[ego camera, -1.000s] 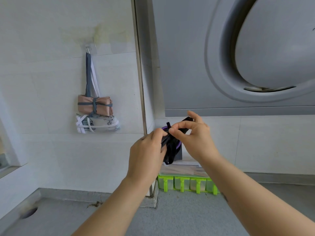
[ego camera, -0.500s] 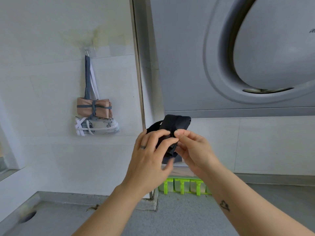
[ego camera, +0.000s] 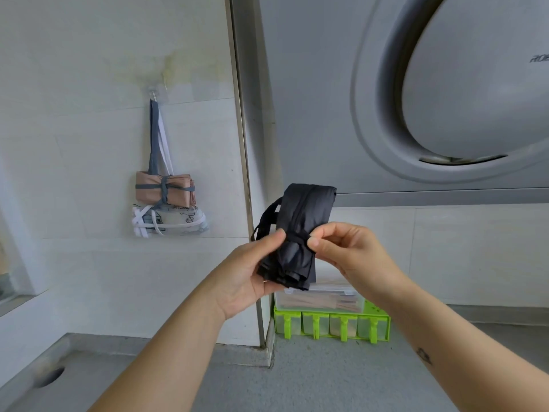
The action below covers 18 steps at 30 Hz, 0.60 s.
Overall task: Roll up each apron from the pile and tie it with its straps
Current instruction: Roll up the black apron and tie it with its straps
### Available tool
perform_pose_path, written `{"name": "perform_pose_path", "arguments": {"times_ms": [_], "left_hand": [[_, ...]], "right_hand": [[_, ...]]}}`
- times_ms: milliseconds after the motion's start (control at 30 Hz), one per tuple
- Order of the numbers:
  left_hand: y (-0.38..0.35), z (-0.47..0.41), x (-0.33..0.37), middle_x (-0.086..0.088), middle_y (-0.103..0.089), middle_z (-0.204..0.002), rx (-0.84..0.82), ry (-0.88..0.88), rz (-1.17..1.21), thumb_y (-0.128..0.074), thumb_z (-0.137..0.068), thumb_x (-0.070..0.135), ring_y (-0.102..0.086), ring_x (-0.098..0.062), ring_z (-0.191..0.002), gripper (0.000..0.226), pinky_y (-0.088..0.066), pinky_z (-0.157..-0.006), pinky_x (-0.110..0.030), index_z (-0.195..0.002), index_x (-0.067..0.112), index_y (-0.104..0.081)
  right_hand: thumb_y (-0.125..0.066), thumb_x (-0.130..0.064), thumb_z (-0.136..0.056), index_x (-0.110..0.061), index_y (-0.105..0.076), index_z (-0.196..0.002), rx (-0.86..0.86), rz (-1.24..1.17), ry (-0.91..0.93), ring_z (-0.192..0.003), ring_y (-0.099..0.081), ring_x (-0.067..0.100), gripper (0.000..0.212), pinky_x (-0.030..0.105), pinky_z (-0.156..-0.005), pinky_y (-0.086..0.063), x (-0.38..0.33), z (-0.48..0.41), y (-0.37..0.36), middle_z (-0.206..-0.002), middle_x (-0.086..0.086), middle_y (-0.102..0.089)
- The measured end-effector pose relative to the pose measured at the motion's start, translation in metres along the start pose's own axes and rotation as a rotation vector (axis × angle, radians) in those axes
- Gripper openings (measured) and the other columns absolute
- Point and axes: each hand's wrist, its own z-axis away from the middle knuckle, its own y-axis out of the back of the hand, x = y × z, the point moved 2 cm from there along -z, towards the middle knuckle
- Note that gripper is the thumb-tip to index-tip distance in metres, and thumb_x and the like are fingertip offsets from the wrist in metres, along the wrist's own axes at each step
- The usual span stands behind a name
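Black cloth, thin and limp by the look of its soft folds, makes up the rolled apron (ego camera: pixel 306 209), which is held upright in the air above the back edge of the grey desk (ego camera: pixel 297 382), just in front of the green organiser (ego camera: pixel 329 324) that stands there against the wall. The left hand (ego camera: pixel 249 272) cups the lower half of the roll, its grip curled round the cloth with the thumb pressed on the front. The right hand (ego camera: pixel 347 251) has its grip pinched on the narrow strap (ego camera: pixel 297 239) where it crosses the middle of the roll. A loose strap loop (ego camera: pixel 266 217) stands out from the roll's left side. I judge the bundle to be light and in no way fragile, but slack: cloth like this has no stiffness of its own, so the roll would likely spring open or slump if the squeeze round it were eased before the tie is snug. The best hold seems to be round the middle, right at the strap crossing, with the other hand taking the strap end close to the roll so that it can be drawn tight without sliding along the smooth fabric. On the wall to the left, a tan apron (ego camera: pixel 148 188) and a white printed apron (ego camera: pixel 178 221) hang rolled and tied from a hook (ego camera: pixel 153 92).
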Motion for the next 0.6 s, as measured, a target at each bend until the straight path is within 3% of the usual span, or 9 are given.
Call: {"name": "perform_pose_path", "arguments": {"times_ms": [33, 100, 200, 267, 400, 600], "left_hand": [[-0.002, 0.001, -0.002, -0.012, -0.072, -0.104, -0.006, 0.003, -0.073, -0.065, -0.073, 0.031, -0.070, -0.020, -0.093, 0.037, -0.057, -0.070, -0.031, -0.104, 0.011, -0.071], [-0.008, 0.001, -0.007, -0.010, -0.073, -0.096, 0.003, -0.012, -0.162, -0.068, -0.069, 0.022, -0.071, -0.019, -0.088, 0.037, -0.056, -0.066, -0.028, -0.104, 0.012, -0.067], [-0.012, 0.001, -0.011, -0.008, -0.074, -0.095, 0.068, -0.069, -0.155, -0.070, -0.072, 0.013, -0.071, -0.019, -0.087, 0.035, -0.055, -0.067, -0.028, -0.106, 0.013, -0.066], [-0.012, 0.000, -0.014, -0.008, -0.074, -0.097, 0.125, -0.089, -0.147, -0.068, -0.080, 0.006, -0.070, -0.020, -0.089, 0.029, -0.055, -0.068, -0.029, -0.108, 0.012, -0.066], [-0.016, 0.001, -0.016, -0.008, -0.074, -0.095, 0.171, -0.101, -0.139, -0.066, -0.083, 0.002, -0.070, -0.018, -0.086, 0.024, -0.054, -0.067, -0.028, -0.106, 0.010, -0.067], [-0.019, 0.005, -0.017, -0.007, -0.074, -0.094, 0.147, -0.098, -0.200, -0.067, -0.084, 0.003, -0.069, -0.023, -0.094, 0.022, -0.055, -0.080, -0.039, -0.103, 0.013, -0.067]], "right_hand": [[-0.074, -0.018, -0.074, -0.013, -0.069, -0.072, -0.019, 0.038, 0.009, -0.070, -0.063, 0.009, 0.007, 0.022, -0.076, -0.052, -0.003, 0.002, -0.002, -0.070, -0.002, -0.068], [-0.065, -0.001, -0.082, -0.010, -0.065, -0.073, -0.017, 0.111, 0.031, -0.067, -0.061, 0.006, 0.013, 0.015, -0.068, -0.050, -0.008, 0.005, -0.006, -0.070, -0.004, -0.067], [-0.066, -0.005, -0.084, -0.016, -0.066, -0.071, 0.116, 0.216, 0.078, -0.072, -0.056, 0.005, 0.017, 0.009, -0.068, -0.045, -0.012, 0.008, -0.004, -0.084, -0.004, -0.059], [-0.066, -0.009, -0.085, -0.016, -0.065, -0.072, 0.188, 0.191, 0.093, -0.067, -0.053, 0.002, 0.014, 0.008, -0.066, -0.042, -0.010, 0.012, -0.001, -0.079, -0.006, -0.059], [-0.060, -0.003, -0.088, -0.010, -0.061, -0.075, 0.143, 0.116, 0.118, -0.055, -0.051, -0.005, 0.015, 0.007, -0.060, -0.040, -0.008, 0.020, -0.006, -0.058, -0.016, -0.058], [-0.066, -0.007, -0.086, -0.019, -0.066, -0.073, 0.138, 0.309, 0.152, -0.064, -0.052, 0.004, 0.018, 0.011, -0.064, -0.042, -0.013, 0.016, -0.007, -0.071, -0.008, -0.061]]}}
